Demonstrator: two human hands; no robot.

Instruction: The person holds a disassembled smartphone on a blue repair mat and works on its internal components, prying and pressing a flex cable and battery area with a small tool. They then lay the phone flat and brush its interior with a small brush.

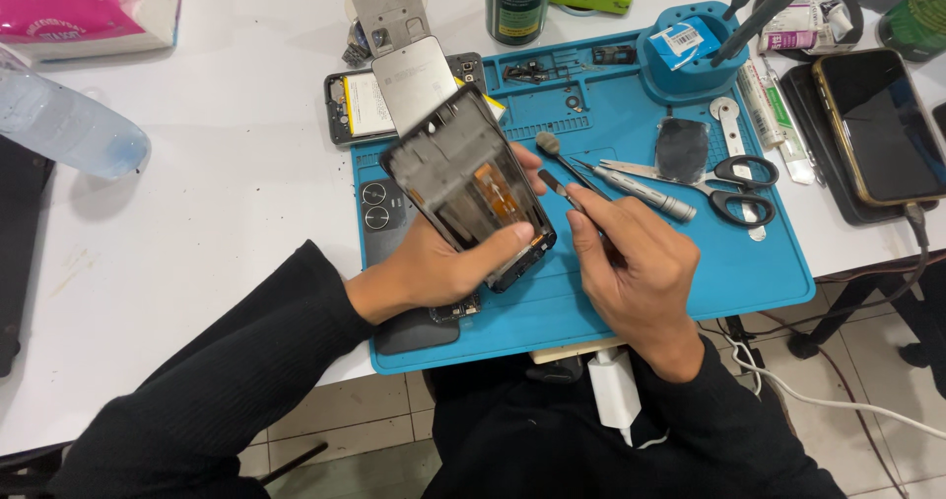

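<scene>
While the blue work mat (631, 292) lay under both hands, the left hand (434, 267) held an opened phone frame (468, 184) tilted above it, fingers wrapped behind and thumb pressed on its lower edge. Its back was already off, leaving an orange flex cable (490, 179) exposed; nothing looked reassembled. Just right of that thumb, the right hand (636, 263) pinched a thin metal spudger (564, 192), its tip near the frame's edge. Beyond the fingertips lay a screwdriver (645, 192) and scissors (734, 189).
</scene>
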